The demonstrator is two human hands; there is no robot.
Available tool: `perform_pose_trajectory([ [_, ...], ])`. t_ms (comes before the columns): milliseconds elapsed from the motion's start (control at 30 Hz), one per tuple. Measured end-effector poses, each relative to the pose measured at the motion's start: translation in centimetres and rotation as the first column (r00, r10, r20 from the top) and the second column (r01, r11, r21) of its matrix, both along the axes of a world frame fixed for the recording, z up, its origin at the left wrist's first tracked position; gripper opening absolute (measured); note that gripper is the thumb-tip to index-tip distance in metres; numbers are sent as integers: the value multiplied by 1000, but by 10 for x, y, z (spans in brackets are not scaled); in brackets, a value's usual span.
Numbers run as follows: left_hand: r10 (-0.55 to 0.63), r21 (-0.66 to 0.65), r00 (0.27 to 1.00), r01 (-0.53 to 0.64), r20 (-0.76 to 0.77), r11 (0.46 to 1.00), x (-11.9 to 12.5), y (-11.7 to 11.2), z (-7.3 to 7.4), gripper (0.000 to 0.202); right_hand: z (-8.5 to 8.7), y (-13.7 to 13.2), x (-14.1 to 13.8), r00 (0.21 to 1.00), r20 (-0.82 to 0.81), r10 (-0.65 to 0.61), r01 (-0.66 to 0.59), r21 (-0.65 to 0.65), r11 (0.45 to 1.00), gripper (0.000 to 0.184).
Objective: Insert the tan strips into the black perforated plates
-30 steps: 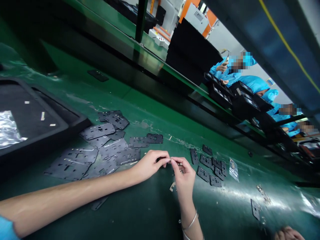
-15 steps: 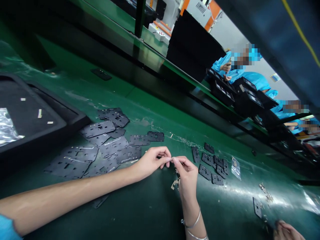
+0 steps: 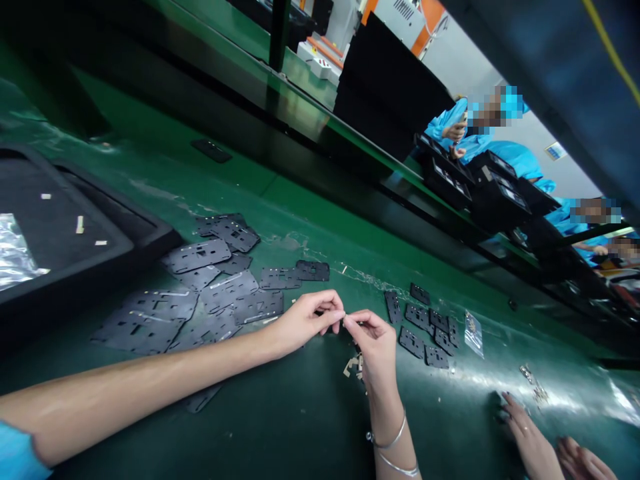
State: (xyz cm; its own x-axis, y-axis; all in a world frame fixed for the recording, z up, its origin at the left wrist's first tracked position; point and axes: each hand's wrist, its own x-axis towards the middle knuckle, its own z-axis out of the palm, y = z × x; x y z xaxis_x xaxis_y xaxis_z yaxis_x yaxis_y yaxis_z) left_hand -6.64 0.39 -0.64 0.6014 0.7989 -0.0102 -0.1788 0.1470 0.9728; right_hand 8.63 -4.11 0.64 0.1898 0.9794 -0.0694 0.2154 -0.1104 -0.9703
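Observation:
In the middle of the head view, my left hand (image 3: pixel 313 317) and my right hand (image 3: pixel 373 333) meet fingertip to fingertip above the green table (image 3: pixel 280 427). Thumb and index finger of each are pinched together. Whatever is between them is too small to name. Under my right hand lie several small beige strips (image 3: pixel 354 365), partly covered by it. Left of my hands spreads a loose pile of flat black plates with cut-outs (image 3: pixel 230 290). Smaller black plates (image 3: pixel 417 317) lie to the right of my right hand.
A black tray (image 3: pixel 145 237) with a silver bag (image 3: pixel 17 253) stands at the left. A small clear bag (image 3: pixel 473 333) and scattered metal bits (image 3: pixel 535 387) lie at the right. A co-worker's hands (image 3: pixel 533 437) rest at lower right. A dark shelf beam (image 3: pixel 320 143) crosses behind.
My hands keep almost the same pinched pose. At lower right, another hand of the co-worker has come into view, where a black plate lay before; that plate is no longer visible.

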Motion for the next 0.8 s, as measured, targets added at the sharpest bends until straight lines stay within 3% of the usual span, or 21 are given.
perform_pose_trajectory([
  [167, -8, -26, 999, 9, 40, 1000, 2, 1, -1, 19, 0, 0, -2, 999, -46, -18, 16, -38, 999, 13],
  [333, 68, -68, 995, -63, 77, 996, 2, 5, -5, 21, 2, 2, -3, 990, -106, -93, 85, -78, 993, 14],
  [400, 89, -78, 993, -83, 82, 994, 2, 6, -8, 21, 7, 2, 5, 993, -53, -107, 105, -53, 993, 14],
  [500, 87, -76, 993, -81, 82, 994, 3, 6, -10, 20, 17, -5, 27, 980, 201, -4, 18, -71, 997, 14],
  [533, 84, -77, 993, -78, 83, 994, 2, 6, -10, 21, 20, -10, 35, 945, 320, 68, -36, -104, 994, 14],
  [600, 87, -82, 993, -80, 85, 993, 2, 5, -7, 21, 23, -19, 48, 805, 564, 185, -116, -156, 981, 11],
  [700, 102, -77, 992, -95, 80, 992, 1, 5, -2, 23, 25, -29, 50, 563, 822, 88, -86, -48, 995, 6],
  [733, 107, -69, 991, -102, 77, 992, 1, 4, -1, 23, 26, -29, 45, 531, 847, 15, -70, 27, 997, 6],
  [800, 111, -54, 992, -108, 67, 993, 1, 4, 0, 23, 27, -25, 28, 574, 814, -87, -60, 148, 987, 12],
])
